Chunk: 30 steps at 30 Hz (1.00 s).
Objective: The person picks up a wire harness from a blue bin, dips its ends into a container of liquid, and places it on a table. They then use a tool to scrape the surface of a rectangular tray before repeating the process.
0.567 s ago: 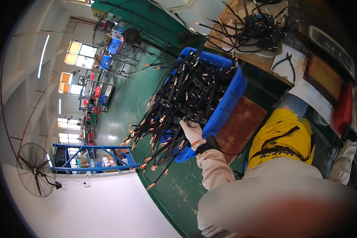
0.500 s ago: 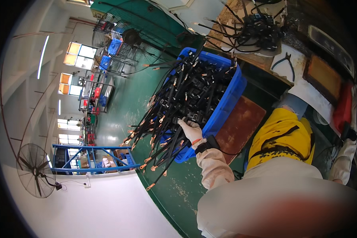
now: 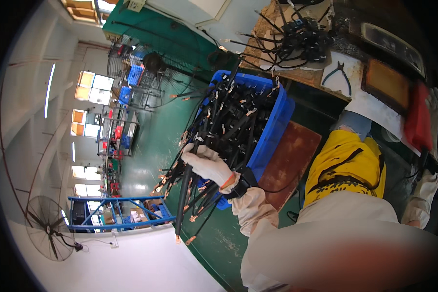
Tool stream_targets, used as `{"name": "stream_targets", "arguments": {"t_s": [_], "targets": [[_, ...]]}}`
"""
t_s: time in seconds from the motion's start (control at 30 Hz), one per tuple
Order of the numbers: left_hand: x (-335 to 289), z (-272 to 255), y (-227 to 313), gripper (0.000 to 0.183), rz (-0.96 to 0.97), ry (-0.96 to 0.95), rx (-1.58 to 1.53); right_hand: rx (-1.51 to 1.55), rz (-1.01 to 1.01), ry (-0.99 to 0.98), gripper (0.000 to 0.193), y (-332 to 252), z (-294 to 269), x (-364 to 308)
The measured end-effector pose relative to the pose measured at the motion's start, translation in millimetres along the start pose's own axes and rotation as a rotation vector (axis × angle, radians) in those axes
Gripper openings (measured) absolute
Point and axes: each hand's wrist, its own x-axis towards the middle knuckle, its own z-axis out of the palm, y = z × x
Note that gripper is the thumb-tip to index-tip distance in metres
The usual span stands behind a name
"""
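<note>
My left hand (image 3: 207, 163), in a white glove, is closed round a black cable (image 3: 182, 209) with a copper lug at its lower end. It holds the cable over the near left side of a blue crate (image 3: 272, 134). Heaped in that crate are many black cables (image 3: 238, 117) with copper lugs, several sticking out over its left rim. At the dim right rim of the picture my right hand (image 3: 436, 104) is beside a red object (image 3: 416, 119); its fingers cannot be made out.
On the workbench lie a bundle of black cables (image 3: 304, 44), pliers (image 3: 338, 78) and a brown framed block (image 3: 387, 82). A reddish-brown board (image 3: 292, 163) is right of the crate. Fans (image 3: 46, 226) and a blue rack (image 3: 121, 226) stand at the left.
My left hand has moved left and a little away from the crate's contents, and a black cable now hangs in its grip. My right arm stays near the red object.
</note>
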Motion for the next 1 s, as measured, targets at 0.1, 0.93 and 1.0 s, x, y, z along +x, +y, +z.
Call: {"name": "stream_targets", "arguments": {"t_s": [0.1, 0.93, 1.0], "targets": [[-21, 21, -1, 0.025, -0.037, -0.32, -0.189, -0.033, -0.021, -0.158, 0.046, 20, -59, -11], [-216, 96, -68, 0.032, -0.814, -1.455, -0.227, -0.277, 0.027, -0.09, 0.068, 69, 121, -144], [-201, 98, -82, 0.034, -0.767, -1.369, -0.228, -0.39, 0.08, 0.044, 0.057, 74, 118, -146]]}}
